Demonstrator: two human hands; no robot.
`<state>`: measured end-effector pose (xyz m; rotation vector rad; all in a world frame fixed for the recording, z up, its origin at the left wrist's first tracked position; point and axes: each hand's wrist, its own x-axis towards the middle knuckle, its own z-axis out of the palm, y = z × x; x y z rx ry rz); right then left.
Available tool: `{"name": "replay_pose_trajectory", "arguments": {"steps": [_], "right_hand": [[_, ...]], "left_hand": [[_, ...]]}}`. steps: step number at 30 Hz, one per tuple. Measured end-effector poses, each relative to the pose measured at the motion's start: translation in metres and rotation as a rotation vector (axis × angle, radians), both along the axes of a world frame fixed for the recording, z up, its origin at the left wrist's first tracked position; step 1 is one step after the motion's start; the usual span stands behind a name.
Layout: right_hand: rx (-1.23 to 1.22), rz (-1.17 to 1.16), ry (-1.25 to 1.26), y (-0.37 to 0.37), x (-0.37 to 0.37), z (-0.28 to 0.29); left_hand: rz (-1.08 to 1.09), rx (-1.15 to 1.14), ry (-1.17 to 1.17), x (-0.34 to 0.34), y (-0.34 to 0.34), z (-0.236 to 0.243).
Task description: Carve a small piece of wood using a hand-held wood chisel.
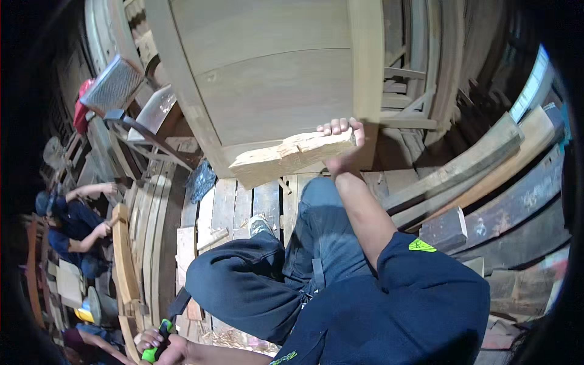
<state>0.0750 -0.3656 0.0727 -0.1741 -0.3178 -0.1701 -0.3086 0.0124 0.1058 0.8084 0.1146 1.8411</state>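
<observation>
My right hand (344, 131) is closed around one end of a rough, split block of pale wood (280, 161). Its fingers lie over the top edge, and the block points out to the left above my bent legs. Low at the left, my left hand (161, 348) is wrapped round the bright green and black handle of a tool (164, 331). A dark flat part (179, 302) sticks up from that handle; I cannot tell whether it is a blade or a hatchet head. The tool and the block are well apart.
A large wooden panel door (274, 85) stands ahead. Long beams (462, 164) are stacked at the right. At the left, a co-worker (73, 225) holds an upright timber (125, 255), and another person (91, 347) is below. A dark plastic bag (203, 182) and wood shavings (237, 342) lie on the plank floor.
</observation>
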Motion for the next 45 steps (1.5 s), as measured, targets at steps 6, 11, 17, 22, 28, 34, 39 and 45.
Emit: {"name": "replay_pose_trajectory", "arguments": {"steps": [6,11,17,22,28,34,39,45], "right_hand": [[0.163,0.080,-0.057,-0.031,-0.038,0.019],[0.183,0.085,-0.114,-0.042,-0.051,0.031],[0.246,0.102,-0.064,-0.030,-0.052,0.035],[0.187,0.140,-0.075,0.003,-0.041,0.018],[0.071,0.089,0.123,0.054,-0.021,0.012],[-0.171,0.121,0.142,0.104,-0.014,-0.020],[-0.262,0.155,0.112,0.094,-0.020,-0.035],[-0.329,0.148,0.123,0.094,-0.008,-0.051]], "left_hand": [[0.103,0.128,0.023,-0.017,-0.030,0.038],[-0.054,0.230,-0.074,-0.039,-0.042,0.075],[-0.249,0.338,-0.105,-0.065,-0.058,0.095],[-0.279,0.218,-0.039,-0.059,-0.059,0.100],[-0.216,0.228,0.140,-0.014,-0.046,0.104],[-0.426,0.189,0.335,0.034,-0.030,0.061],[-0.648,0.082,0.212,0.070,-0.033,0.025],[-0.620,-0.018,0.178,0.087,-0.046,0.018]]}}
